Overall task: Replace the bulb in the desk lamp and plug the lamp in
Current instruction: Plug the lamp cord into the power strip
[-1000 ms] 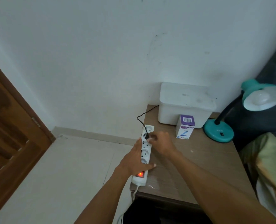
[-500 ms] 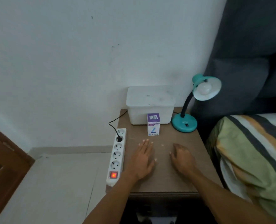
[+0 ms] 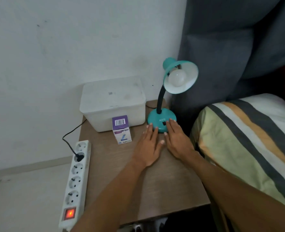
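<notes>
In the head view, both arms are stretched forward over the bedside table (image 3: 155,190). The left hand (image 3: 148,146) is laid flat, fingers extended, nothing grasped, its fingertips at the front rim of the teal desk lamp (image 3: 161,120). The right hand (image 3: 177,139) is likewise spread and empty, fingertips resting on the lamp base beside its black switch. A white bulb (image 3: 177,78) is seated in the shade. Left of the lamp, a bulb box (image 3: 121,129) with a barcode is stood; its lettering cannot be read. Further left, the lamp's plug (image 3: 78,157) is inserted in the power strip (image 3: 75,185), whose switch is lit red.

Dim, even indoor light; wide-angle bowing at edges.
</notes>
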The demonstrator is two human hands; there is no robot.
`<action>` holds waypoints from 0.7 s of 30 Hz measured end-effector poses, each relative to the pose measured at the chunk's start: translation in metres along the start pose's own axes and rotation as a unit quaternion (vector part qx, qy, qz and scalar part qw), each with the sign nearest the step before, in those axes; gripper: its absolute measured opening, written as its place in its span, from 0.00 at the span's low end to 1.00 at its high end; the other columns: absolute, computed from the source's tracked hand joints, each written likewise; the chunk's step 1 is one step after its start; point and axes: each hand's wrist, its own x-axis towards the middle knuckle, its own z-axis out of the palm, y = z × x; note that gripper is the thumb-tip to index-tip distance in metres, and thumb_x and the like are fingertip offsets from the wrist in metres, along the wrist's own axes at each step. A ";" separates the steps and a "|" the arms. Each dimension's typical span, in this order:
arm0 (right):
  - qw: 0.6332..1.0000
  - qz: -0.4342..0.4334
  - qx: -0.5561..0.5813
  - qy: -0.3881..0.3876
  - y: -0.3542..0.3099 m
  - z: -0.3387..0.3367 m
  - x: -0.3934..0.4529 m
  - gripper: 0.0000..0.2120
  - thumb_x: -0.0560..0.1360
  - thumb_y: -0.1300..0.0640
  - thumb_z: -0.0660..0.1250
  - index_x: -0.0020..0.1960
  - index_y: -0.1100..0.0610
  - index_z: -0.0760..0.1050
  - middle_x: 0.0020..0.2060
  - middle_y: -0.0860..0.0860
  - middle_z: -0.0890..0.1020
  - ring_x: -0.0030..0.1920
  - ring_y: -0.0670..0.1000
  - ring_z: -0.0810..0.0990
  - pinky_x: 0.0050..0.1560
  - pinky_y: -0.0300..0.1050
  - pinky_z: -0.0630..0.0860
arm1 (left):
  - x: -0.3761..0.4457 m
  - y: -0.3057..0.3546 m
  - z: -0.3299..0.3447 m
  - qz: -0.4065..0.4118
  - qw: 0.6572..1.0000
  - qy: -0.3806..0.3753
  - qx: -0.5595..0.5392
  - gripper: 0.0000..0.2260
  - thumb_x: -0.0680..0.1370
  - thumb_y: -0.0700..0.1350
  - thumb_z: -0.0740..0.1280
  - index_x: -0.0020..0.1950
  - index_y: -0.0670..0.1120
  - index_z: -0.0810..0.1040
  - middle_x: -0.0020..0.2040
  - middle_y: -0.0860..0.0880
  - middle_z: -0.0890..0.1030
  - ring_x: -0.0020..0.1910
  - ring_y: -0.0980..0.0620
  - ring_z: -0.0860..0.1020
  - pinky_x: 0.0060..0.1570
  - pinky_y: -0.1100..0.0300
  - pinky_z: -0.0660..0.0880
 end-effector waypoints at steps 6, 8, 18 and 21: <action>0.999 -0.032 -0.011 -0.003 0.011 0.022 0.010 0.27 0.81 0.55 0.51 0.76 0.67 0.61 0.74 0.64 0.66 0.75 0.61 0.63 0.75 0.56 0.59 | 0.038 -0.018 0.017 0.013 1.000 0.017 0.009 0.31 0.85 0.61 0.45 0.84 0.46 0.46 0.84 0.46 0.44 0.83 0.50 0.43 0.80 0.53 0.41; 0.999 -0.031 -0.011 0.005 0.014 0.028 0.010 0.27 0.82 0.54 0.52 0.77 0.65 0.59 0.75 0.62 0.63 0.77 0.59 0.59 0.76 0.56 0.57 | 0.038 -0.025 0.024 0.029 0.999 0.034 0.014 0.31 0.85 0.60 0.45 0.84 0.45 0.48 0.84 0.44 0.47 0.83 0.49 0.44 0.81 0.53 0.44; 0.999 -0.029 0.017 0.035 0.013 0.034 0.012 0.26 0.79 0.54 0.53 0.73 0.68 0.66 0.71 0.65 0.69 0.73 0.63 0.65 0.75 0.55 0.58 | 0.041 -0.027 0.032 0.020 0.998 0.056 -0.004 0.28 0.86 0.55 0.50 0.83 0.42 0.56 0.84 0.43 0.53 0.83 0.48 0.48 0.81 0.52 0.48; 0.999 -0.031 0.013 0.043 0.014 0.034 0.013 0.27 0.80 0.53 0.54 0.73 0.67 0.65 0.72 0.65 0.68 0.74 0.62 0.64 0.75 0.54 0.57 | 0.043 -0.028 0.033 0.016 0.998 0.060 -0.015 0.27 0.87 0.56 0.50 0.83 0.44 0.55 0.84 0.44 0.53 0.83 0.49 0.48 0.81 0.51 0.49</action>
